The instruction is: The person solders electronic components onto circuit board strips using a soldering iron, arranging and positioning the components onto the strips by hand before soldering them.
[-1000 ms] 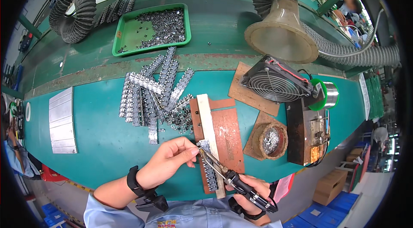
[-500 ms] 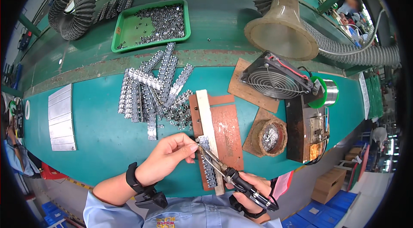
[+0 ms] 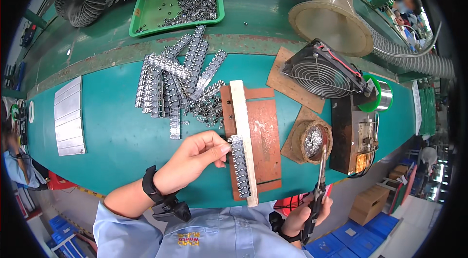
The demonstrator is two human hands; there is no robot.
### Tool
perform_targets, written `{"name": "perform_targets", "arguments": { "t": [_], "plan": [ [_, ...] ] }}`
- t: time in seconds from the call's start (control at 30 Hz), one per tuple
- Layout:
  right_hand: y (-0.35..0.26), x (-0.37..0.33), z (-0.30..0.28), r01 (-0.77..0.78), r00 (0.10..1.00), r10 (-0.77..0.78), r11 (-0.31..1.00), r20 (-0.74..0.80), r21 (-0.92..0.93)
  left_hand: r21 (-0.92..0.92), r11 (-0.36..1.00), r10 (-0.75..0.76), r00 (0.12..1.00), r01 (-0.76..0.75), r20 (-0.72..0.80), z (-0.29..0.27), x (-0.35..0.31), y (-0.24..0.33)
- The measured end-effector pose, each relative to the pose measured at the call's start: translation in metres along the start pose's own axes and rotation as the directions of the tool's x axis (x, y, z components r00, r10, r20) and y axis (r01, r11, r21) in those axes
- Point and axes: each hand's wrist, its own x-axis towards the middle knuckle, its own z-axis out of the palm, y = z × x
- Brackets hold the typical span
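Thumb and forefinger of my left hand (image 3: 195, 158) are pinched together at the upper end of a strip of small metal-and-black parts (image 3: 240, 170); whatever is between the fingertips is too small to make out. That strip lies along a pale bar (image 3: 239, 107) fixed on a reddish-brown board (image 3: 263, 148). At the lower right, my right hand (image 3: 308, 215) is closed around the black handle of a soldering iron (image 3: 318, 194). Its metal end points up to the near right rim of a round brown pot (image 3: 298, 142) with silvery bits inside.
Left of the board lie loose metal parts (image 3: 207, 112) and piled strips (image 3: 168, 80). A green tray (image 3: 146, 9) of small parts stands behind. On the right are a fan (image 3: 319, 75), a solder spool (image 3: 385, 96), a metal box (image 3: 343, 136) and an extraction hood (image 3: 336, 19). Flat metal plates (image 3: 69, 116) lie left.
My right hand has moved the soldering iron right, away from the strip to the pot. My left hand remains pinched by the strip's upper end. The whole view has shifted slightly.
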Motion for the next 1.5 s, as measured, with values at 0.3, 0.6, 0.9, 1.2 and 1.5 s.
{"name": "perform_targets", "arguments": {
  "t": [0.3,0.6,0.9,1.2,1.5],
  "plan": [
    [-0.011,0.016,0.014,-0.179,0.965,0.202,0.973,-0.166,0.145,0.022,1.0,0.01,1.0,-0.011,0.01,-0.001,0.0,-0.001],
    [-0.028,0.053,0.023,-0.049,0.825,-0.051,0.986,0.563,0.16,0.006,1.0,0.022,0.999,-0.022,0.026,-0.005,0.0,-0.003],
    [-0.028,0.054,0.032,-0.038,0.795,-0.064,0.987,0.603,0.155,0.046,0.997,0.066,0.996,-0.068,0.052,-0.006,-0.001,-0.005],
    [-0.027,0.054,0.037,-0.051,0.809,-0.057,0.985,0.585,0.167,0.045,0.996,0.08,0.996,-0.082,0.047,-0.004,0.0,-0.006],
    [-0.026,0.054,0.035,-0.049,0.794,-0.061,0.985,0.604,0.164,0.033,0.996,0.085,0.996,-0.086,0.039,-0.003,-0.001,-0.006]
  ]
}}
